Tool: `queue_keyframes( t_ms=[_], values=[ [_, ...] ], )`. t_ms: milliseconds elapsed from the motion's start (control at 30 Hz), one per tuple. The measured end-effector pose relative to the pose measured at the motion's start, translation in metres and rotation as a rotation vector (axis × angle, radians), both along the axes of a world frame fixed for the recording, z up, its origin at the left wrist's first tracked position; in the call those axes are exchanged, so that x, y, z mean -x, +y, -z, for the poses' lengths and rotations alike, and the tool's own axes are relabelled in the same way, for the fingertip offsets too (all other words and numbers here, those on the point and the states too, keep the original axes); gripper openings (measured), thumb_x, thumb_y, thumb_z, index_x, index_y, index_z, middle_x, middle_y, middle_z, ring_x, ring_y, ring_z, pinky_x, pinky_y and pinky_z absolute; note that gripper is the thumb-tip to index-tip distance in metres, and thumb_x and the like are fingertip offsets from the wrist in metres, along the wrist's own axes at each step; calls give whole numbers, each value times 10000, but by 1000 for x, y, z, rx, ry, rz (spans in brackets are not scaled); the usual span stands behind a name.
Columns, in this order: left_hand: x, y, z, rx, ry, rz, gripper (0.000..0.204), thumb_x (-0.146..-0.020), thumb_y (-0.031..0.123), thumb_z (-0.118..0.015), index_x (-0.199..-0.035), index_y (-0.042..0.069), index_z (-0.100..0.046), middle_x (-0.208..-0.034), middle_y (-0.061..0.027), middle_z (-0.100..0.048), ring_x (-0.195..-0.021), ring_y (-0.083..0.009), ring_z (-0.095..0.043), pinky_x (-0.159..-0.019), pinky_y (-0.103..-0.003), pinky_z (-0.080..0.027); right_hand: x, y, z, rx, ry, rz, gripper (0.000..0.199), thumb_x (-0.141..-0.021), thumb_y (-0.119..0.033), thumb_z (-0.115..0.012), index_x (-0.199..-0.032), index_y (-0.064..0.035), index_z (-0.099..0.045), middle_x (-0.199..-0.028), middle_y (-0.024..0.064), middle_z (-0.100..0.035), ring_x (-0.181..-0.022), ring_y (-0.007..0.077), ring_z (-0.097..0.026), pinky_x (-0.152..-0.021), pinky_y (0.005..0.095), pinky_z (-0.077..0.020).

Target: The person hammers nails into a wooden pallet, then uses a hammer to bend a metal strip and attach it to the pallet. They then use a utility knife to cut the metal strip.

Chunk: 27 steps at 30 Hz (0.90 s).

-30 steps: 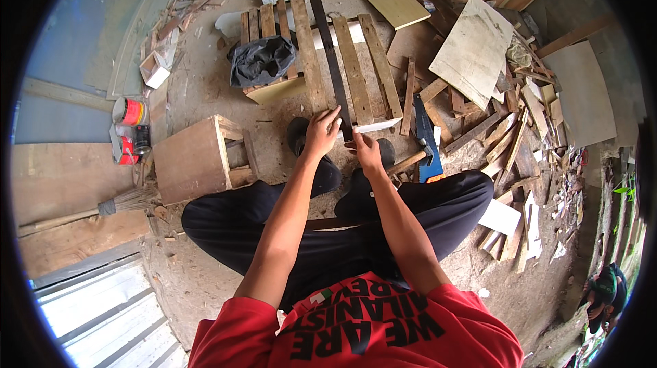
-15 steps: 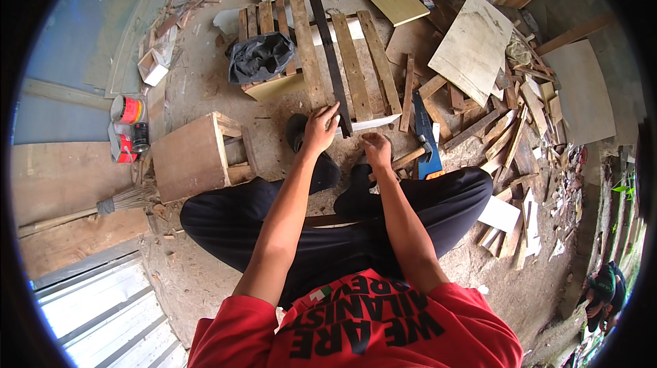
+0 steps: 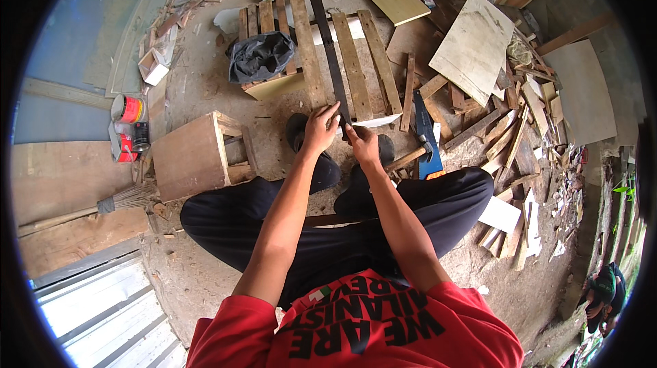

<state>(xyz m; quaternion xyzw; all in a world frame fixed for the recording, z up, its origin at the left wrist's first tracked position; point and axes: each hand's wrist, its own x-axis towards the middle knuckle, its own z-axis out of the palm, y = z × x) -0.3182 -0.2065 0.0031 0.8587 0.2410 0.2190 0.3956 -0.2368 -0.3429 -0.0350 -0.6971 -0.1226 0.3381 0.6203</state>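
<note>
Dark slat (image 3: 328, 46) runs along the middle of the slatted rack (image 3: 351, 67), both our hands at the slat's near end!
By the rack's near edge, our left hand (image 3: 321, 128) lays fingers on it, grip unclear; our right hand (image 3: 364, 145) pinches the tip. Even, level pressure should serve us best, fingertips clear of splinters.

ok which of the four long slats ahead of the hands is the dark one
Second from the left: the near-black slat, with the left hand and right hand at its near end. The other three slats are light-brown wood.
</note>
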Motion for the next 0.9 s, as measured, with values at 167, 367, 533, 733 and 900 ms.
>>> queue_keyframes(
  t_ms=[167, 367, 533, 733, 900],
  values=[
    [0, 1, -2, -6, -32, 5, 387, -936, 153, -621, -1322, 126, -628, -1243, -140, -641, -1164, -331, -577, -1028, -417, -442, 1, 2, -7, -26, 63, 24, 445, -951, -311, -692, -1123, 99, -667, -956, 108, -721, -840, 156, -673, -740, 303, -530],
    [0, -1, -6, -11, -18, 10, 388, -936, 142, -626, -1323, 109, -623, -1257, -165, -634, -1180, -337, -584, -1032, -404, -438, 7, 6, -18, -51, 202, 114, 396, -956, -318, -679, -1052, 66, -690, -883, 83, -725, -754, 123, -669, -654, 270, -508],
    [1, 0, -7, 1, -25, 12, 367, -935, 125, -622, -1301, 97, -629, -1250, -156, -640, -1184, -329, -583, -1037, -407, -434, 3, 4, -22, -32, 165, 60, 394, -964, -325, -666, -1046, 60, -691, -891, 86, -726, -755, 138, -684, -659, 277, -515],
    [2, 0, 0, -42, -52, 14, 335, -923, 123, -629, -1257, 106, -648, -1219, -133, -652, -1159, -329, -586, -1027, -421, -438, 6, -2, -26, -23, 194, 54, 396, -966, -327, -661, -1038, 61, -697, -879, 83, -721, -752, 143, -682, -655, 280, -508],
    [2, -3, 0, -40, -62, 2, 308, -913, 129, -638, -1219, 108, -660, -1193, -121, -660, -1140, -325, -590, -1019, -431, -438, 7, -6, -25, -15, 189, 49, 403, -965, -337, -662, -1039, 57, -700, -878, 78, -718, -757, 145, -686, -648, 282, -499]
  ],
)
